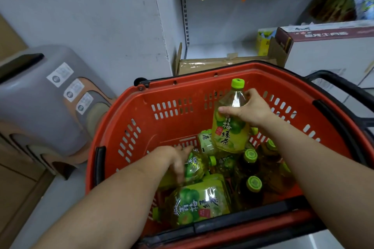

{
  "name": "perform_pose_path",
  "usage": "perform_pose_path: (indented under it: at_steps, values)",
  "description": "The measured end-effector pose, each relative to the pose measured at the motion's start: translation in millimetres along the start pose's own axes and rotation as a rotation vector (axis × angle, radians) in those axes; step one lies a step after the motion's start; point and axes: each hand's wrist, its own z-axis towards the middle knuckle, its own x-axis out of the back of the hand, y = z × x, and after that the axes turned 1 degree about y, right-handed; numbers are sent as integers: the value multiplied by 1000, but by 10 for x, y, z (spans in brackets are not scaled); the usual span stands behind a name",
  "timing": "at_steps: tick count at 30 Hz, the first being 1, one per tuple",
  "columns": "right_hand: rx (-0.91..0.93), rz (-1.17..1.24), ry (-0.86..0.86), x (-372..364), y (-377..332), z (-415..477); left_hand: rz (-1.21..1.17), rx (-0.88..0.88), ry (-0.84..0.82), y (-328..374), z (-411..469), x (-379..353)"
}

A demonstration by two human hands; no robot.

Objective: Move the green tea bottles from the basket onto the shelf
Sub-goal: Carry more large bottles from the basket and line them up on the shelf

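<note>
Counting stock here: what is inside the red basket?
The red basket holds green tea bottles: an upright bottle in the right hand, a lying bottle at the left hand, capped bottles standing at right. Whatever lies beneath is covered.

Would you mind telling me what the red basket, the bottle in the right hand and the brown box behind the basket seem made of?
The red basket looks like moulded plastic, slightly glossy, with slotted walls. The bottle in the right hand seems clear glossy plastic: liquid shows through. The brown box is probably cardboard, with shiny tape across it.
</note>
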Motion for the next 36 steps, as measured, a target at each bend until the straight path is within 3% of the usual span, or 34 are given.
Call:
perform_pose_path:
  at_steps: [8,13,20,22,25,28,30,33,36]
  values:
    - [124,-229,-88,-117,-145,-41,84,-43,191,-122,59,-173]
    - [131,-246,-94,-138,-191,-85,240,-13,266,-86,-96,-122]
    - [204,-227,-19,-40,-395,-168,291,38,537,-93,-789,370]
    - [224,-168,32,49,-446,-206,107,40,661,-171,-1054,460]
    - [260,-58,98,163,-539,-271,-377,-11,943,-283,-1521,523]
    - [330,-13,161,190,-677,-379,-1087,-227,1136,-325,-1966,446]
    - [381,-30,183,173,-874,-480,-1404,-407,1207,-347,-2278,383]
    - [498,-51,165,144,-1316,-724,-1565,-534,1296,-439,-2672,279]
    - [657,-39,87,94,-1864,-1118,-1597,-521,1505,-622,-3060,92]
